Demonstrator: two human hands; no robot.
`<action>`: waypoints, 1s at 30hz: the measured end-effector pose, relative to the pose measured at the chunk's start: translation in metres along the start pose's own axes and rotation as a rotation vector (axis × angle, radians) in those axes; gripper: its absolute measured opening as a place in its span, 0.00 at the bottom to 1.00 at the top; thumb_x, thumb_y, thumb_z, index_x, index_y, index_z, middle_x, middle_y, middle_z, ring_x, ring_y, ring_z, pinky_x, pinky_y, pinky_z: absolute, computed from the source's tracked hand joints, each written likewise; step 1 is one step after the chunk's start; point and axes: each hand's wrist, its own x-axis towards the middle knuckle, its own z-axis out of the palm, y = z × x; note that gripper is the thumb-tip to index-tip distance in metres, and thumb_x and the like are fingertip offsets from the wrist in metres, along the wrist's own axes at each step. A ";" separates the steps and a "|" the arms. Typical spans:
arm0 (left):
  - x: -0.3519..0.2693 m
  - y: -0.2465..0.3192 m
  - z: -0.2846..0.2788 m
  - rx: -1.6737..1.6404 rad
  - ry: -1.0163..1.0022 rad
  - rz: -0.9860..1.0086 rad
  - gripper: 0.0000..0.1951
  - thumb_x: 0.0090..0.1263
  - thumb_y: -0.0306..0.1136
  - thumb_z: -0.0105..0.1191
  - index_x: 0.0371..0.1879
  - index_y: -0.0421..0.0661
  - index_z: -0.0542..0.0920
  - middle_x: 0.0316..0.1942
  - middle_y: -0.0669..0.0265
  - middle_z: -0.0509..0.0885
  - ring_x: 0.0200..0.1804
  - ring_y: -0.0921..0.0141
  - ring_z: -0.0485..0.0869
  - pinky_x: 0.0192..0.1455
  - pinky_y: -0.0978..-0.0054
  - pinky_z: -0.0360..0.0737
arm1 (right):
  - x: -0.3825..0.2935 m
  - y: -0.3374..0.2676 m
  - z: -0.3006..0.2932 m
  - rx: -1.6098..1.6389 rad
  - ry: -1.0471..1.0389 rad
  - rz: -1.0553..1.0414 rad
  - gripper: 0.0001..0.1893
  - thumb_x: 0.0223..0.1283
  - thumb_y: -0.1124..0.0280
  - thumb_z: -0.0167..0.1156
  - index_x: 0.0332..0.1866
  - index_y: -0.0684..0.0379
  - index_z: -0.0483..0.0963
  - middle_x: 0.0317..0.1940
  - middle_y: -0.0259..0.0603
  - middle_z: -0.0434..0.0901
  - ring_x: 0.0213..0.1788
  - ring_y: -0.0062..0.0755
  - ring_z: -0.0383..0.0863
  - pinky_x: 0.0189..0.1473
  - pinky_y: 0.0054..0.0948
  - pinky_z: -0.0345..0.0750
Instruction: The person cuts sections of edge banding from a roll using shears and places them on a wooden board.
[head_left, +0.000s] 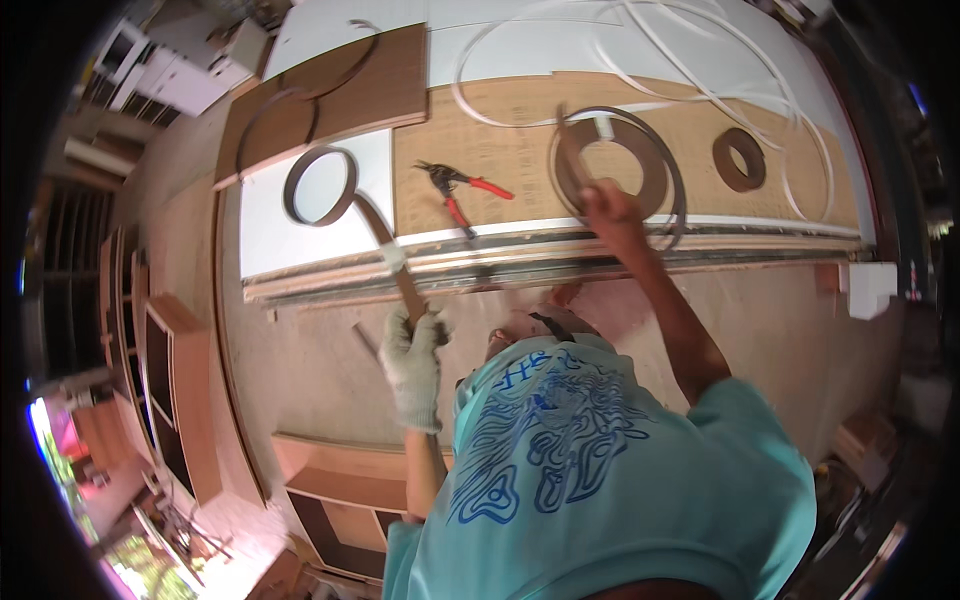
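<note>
My left hand (412, 356), in a pale knitted work glove, grips the end of a brown edge-banding strip (409, 292). The strip runs up to a brown coil (288, 196) on a white panel; a pale patch shows partway along it. My bare right hand (613, 217) is closed around a motion-blurred brown strip (571, 146). It is raised over a wide brown roll of edge banding (651, 161) with a whitish piece at its top. Between the hands lie red-handled pliers (444, 178), their handles spread, on tan printed sheeting.
A smaller brown roll (726, 159) and loops of white edging (469, 56) lie to the right. At the upper left is a brown board (352, 82) with thin dark strips on it. Stacked panel edges (525, 259) face me. Wooden cabinet carcasses (184, 397) stand on the left.
</note>
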 end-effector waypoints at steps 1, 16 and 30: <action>0.003 0.001 0.004 -0.019 -0.062 -0.016 0.10 0.75 0.21 0.52 0.52 0.34 0.76 0.37 0.62 0.85 0.32 0.76 0.83 0.36 0.79 0.82 | -0.012 -0.014 -0.023 0.164 0.038 0.006 0.10 0.72 0.63 0.59 0.44 0.61 0.77 0.25 0.48 0.80 0.27 0.47 0.82 0.32 0.38 0.77; 0.010 0.060 0.095 1.105 -1.105 0.753 0.15 0.66 0.37 0.58 0.49 0.48 0.85 0.26 0.55 0.84 0.29 0.56 0.84 0.38 0.59 0.82 | -0.078 -0.088 -0.185 0.215 -0.177 -0.257 0.07 0.71 0.74 0.57 0.43 0.68 0.77 0.37 0.49 0.82 0.39 0.40 0.83 0.43 0.33 0.78; -0.089 -0.011 0.262 1.703 -1.622 1.019 0.14 0.63 0.34 0.59 0.45 0.44 0.86 0.37 0.61 0.89 0.38 0.59 0.89 0.36 0.57 0.82 | -0.024 -0.051 -0.137 1.500 -1.053 0.558 0.20 0.80 0.61 0.49 0.64 0.66 0.67 0.45 0.50 0.83 0.43 0.36 0.87 0.42 0.30 0.85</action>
